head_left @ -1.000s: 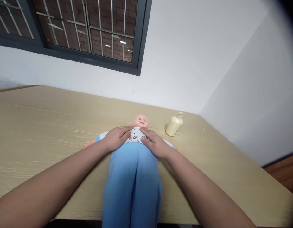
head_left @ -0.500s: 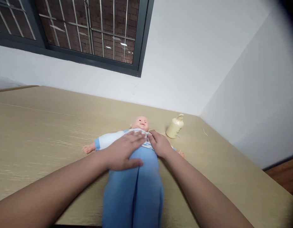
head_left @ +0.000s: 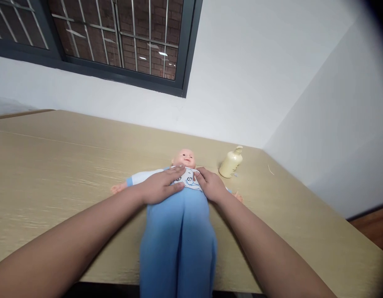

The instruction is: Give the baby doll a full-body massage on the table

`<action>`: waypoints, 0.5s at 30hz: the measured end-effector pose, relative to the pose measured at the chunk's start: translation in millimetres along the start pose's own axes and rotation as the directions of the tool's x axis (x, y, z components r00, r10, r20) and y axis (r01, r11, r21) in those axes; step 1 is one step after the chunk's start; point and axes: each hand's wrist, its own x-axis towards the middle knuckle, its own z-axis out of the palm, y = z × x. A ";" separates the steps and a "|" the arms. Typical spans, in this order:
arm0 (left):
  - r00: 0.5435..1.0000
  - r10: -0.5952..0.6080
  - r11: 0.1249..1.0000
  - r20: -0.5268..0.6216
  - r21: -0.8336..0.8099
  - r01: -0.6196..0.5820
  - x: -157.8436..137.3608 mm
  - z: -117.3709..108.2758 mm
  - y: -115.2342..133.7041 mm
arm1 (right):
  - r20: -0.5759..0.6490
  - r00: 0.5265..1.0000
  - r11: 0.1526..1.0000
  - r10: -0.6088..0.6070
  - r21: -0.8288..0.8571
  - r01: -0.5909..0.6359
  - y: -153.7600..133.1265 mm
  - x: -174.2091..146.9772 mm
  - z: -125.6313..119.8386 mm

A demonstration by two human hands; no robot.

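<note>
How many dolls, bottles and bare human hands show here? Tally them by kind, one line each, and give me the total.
Smooth-headed doll in light-blue trousers and a white printed top: 1
Pale-yellow rounded bottle with a pump-like top: 1
Bare human hands, left hand and right hand: 2
Total: 4

The head camera looks forward and down across the table [head_left: 281,223], from its near side, toward the wall [head_left: 241,70].
</note>
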 end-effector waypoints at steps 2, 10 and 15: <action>0.998 -0.034 0.999 -0.046 -0.033 0.033 1.0 -1.3 -8.8 | -0.007 1.000 1.000 0.002 0.003 -0.002 -0.1 -0.1 0.3; 0.956 -0.111 0.985 -0.271 -0.155 0.070 9.0 4.0 -31.2 | -0.144 0.987 0.997 -0.074 -0.048 0.068 -1.7 -1.0 -0.6; 0.951 -0.097 0.991 -0.295 -0.119 0.064 9.7 6.6 -26.5 | -0.274 0.907 0.946 -0.320 -0.036 0.323 -35.0 -23.0 -2.1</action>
